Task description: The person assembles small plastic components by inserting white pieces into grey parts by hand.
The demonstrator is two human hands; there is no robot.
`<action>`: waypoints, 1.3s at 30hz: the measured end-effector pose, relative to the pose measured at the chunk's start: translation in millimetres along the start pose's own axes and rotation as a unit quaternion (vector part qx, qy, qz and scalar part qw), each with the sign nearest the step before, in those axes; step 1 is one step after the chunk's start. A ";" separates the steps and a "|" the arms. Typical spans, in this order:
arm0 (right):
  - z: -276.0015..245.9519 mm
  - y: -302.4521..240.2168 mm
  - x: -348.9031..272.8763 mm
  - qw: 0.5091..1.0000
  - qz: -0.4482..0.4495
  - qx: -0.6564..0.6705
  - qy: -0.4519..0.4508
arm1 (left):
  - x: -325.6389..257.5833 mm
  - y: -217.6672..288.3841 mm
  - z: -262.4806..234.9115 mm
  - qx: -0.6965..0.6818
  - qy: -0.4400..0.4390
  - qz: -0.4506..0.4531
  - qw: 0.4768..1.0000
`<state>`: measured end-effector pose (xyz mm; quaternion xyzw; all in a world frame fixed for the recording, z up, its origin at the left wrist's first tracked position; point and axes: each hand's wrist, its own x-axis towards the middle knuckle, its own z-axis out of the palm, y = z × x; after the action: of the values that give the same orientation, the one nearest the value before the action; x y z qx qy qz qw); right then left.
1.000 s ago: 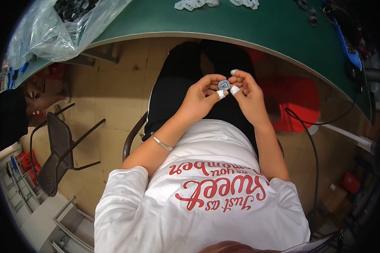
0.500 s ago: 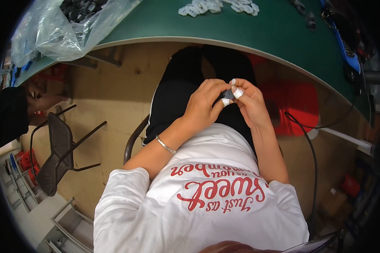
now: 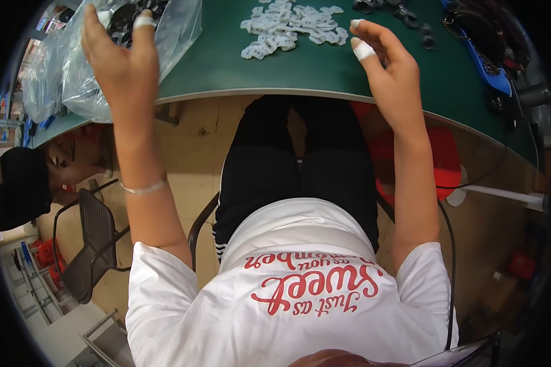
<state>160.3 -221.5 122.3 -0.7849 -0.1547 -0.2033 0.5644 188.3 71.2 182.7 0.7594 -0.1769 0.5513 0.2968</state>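
Observation:
My left hand is raised over a clear plastic bag on the table's left side. Its fingers and taped thumb are apart, and I see nothing held in them. Small black parts fill the bag's opening, partly hidden behind that hand. To the right, my right hand hovers at the table edge with white tape on its thumb and a fingertip. A gap shows between these, with nothing in it. Just left of its fingertips lies a loose pile of small white plastic pieces.
The green table has a curved front edge. Several dark round parts lie at its back right, beside a blue tray-like item. Below are a red container, a hanging black cable and a dark chair. Another person sits at far left.
Both hands were together above my lap around a small dark round part. They have parted and moved forward to the table, left one toward the bag; the part no longer shows.

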 end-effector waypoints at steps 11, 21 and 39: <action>8.5 19.6 16.8 0.929 -0.117 -0.351 -0.028 | 7.1 56.2 206.4 -0.175 -0.398 0.070 0.898; 3.6 22.9 14.8 0.955 -0.090 -0.282 0.002 | -8.3 92.0 269.8 -0.009 -0.503 0.099 0.859; 9.0 22.4 9.8 0.947 -0.144 -0.286 0.020 | 2.1 75.8 270.3 -0.236 -0.362 -0.003 0.902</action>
<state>180.7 -219.9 106.2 -0.8783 -0.1900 -0.3341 0.2844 341.8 -160.9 145.7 0.8149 -0.3948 0.1801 0.3843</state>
